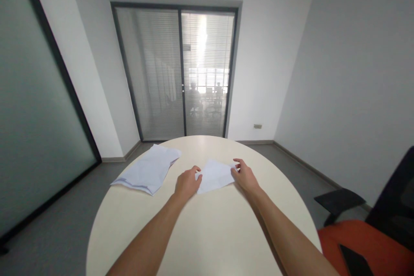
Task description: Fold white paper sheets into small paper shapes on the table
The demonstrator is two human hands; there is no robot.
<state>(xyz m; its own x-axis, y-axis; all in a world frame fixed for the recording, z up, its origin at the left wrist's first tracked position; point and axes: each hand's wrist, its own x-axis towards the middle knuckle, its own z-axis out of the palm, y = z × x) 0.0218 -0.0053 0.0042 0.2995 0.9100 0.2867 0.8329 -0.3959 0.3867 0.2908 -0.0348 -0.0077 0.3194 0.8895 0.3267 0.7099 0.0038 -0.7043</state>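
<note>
While the sheet (214, 175) lies flat mid-worktop (207, 233), long axis left to right, I see my left hand (187, 184) pinching its left edge and my right hand (244, 175), fingers spread, on its right edge. Both are equally near. A paper stack (147, 169) sits further left.
</note>
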